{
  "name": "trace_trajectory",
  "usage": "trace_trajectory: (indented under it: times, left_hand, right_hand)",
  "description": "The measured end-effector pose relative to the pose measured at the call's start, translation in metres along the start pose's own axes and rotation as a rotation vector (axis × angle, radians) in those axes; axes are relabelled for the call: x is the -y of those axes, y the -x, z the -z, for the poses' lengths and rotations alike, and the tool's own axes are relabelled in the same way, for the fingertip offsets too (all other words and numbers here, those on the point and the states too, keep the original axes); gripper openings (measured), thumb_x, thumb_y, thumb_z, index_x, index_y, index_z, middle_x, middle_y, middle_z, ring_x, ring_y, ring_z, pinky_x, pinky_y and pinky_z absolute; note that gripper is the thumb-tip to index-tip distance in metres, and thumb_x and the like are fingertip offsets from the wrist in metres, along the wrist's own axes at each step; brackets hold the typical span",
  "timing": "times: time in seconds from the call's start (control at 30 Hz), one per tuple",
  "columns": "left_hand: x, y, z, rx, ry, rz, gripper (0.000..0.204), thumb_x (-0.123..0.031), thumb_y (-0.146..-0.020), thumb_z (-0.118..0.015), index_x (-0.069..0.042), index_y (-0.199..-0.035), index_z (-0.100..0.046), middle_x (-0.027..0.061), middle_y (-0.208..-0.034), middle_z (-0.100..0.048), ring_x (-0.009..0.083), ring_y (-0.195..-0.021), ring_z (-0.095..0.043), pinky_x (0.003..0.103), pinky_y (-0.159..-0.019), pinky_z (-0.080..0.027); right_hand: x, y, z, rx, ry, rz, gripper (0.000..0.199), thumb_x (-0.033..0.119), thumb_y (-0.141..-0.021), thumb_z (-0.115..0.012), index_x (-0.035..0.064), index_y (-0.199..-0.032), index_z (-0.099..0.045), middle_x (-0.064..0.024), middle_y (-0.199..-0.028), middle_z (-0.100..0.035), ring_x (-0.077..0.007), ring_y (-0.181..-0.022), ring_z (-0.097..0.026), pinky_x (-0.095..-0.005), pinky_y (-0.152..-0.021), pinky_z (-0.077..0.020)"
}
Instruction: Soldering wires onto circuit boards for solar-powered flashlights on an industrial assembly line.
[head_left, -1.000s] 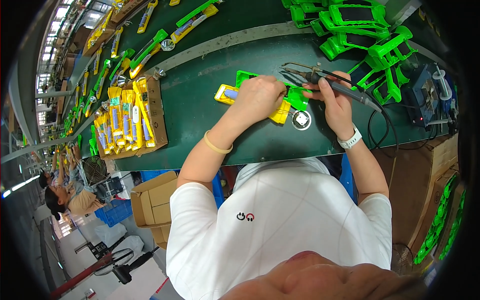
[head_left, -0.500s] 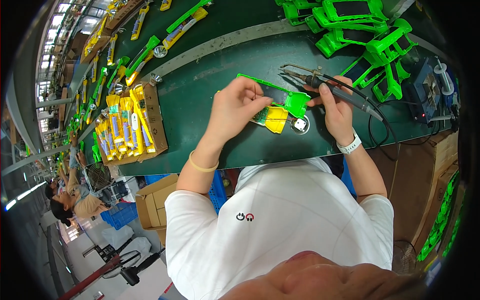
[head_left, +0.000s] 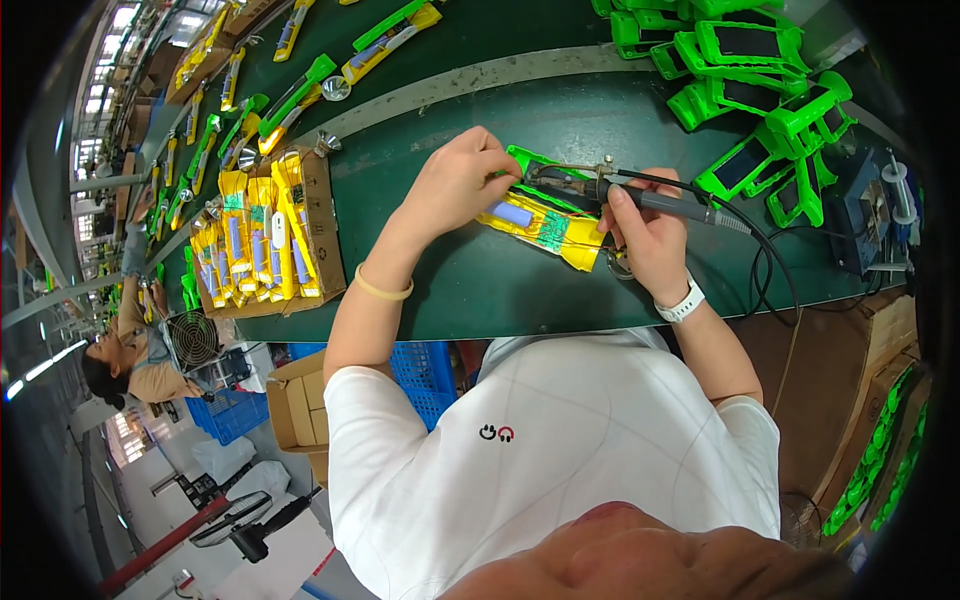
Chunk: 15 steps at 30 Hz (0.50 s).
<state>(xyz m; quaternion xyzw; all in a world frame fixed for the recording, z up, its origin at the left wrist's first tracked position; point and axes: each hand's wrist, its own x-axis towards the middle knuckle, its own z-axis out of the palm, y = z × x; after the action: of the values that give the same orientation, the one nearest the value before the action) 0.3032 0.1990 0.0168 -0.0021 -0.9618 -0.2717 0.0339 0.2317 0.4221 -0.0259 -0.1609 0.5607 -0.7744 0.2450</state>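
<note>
My right hand (head_left: 648,240) is closed around the dark handle of a soldering iron (head_left: 680,206), whose metal tip points left toward my left fingers. A green plastic housing (head_left: 522,157) with a dark panel lies under the iron's tip, partly covered. My left hand (head_left: 462,182) pinches at the left end of this housing; what sits between the fingertips is hidden. Just below lies a yellow housing (head_left: 580,256) holding a purple battery cell (head_left: 511,213) and a green circuit board (head_left: 552,230), with thin wires. A round lamp head (head_left: 618,264) peeks out below my right fingers.
At left stands a cardboard box (head_left: 322,235) of yellow housings. Green housings (head_left: 745,95) are heaped at the far right, near a blue soldering station (head_left: 850,215) and solder spool (head_left: 897,190). The iron's black cable (head_left: 765,250) loops down right. A metal strip (head_left: 480,75) crosses the table.
The iron has swung left and down over the green housing. That housing has shifted off the yellow one, baring the battery and board. My left hand has moved slightly up.
</note>
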Motion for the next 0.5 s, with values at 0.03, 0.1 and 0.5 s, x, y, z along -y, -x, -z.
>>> trace_trajectory:
  times: [0.03, 0.1, 0.5]
  left_hand:
    - [0.0022, -0.0019, 0.0019, 0.090, 0.015, 0.020, 0.009, -0.010, -0.071, -0.065, -0.006, -0.079, -0.066, 0.0083, -0.081, -0.051, 0.0240, -0.077, -0.056, 0.032, -0.070, -0.048]
    - [0.0026, -0.0048, 0.0028, 0.107, -0.007, 0.016, 0.009, -0.009, -0.071, -0.065, -0.006, -0.080, -0.066, 0.0087, -0.083, -0.051, 0.0241, -0.077, -0.056, 0.033, -0.070, -0.048]
    - [-0.0072, -0.0101, 0.0028, 0.180, -0.158, 0.017, 0.011, -0.006, -0.071, -0.061, -0.006, -0.082, -0.065, 0.0112, -0.086, -0.049, 0.0261, -0.077, -0.056, 0.034, -0.070, -0.048]
  right_hand:
    - [-0.0021, 0.0001, -0.0004, 0.006, 0.001, -0.001, 0.025, 0.002, -0.085, -0.059, 0.0003, -0.098, -0.038, -0.0071, -0.087, -0.047, -0.0108, -0.062, -0.056, -0.0215, -0.054, -0.0470]
    - [-0.0042, 0.0005, -0.0002, 0.001, -0.001, 0.001, 0.026, 0.002, -0.084, -0.059, 0.0009, -0.099, -0.038, -0.0070, -0.086, -0.047, -0.0108, -0.062, -0.057, -0.0216, -0.054, -0.0469]
    - [0.0027, -0.0050, -0.0084, 0.025, 0.100, -0.074, 0.026, 0.004, -0.083, -0.061, 0.0011, -0.097, -0.039, -0.0047, -0.079, -0.050, -0.0097, -0.062, -0.058, -0.0209, -0.054, -0.0472]
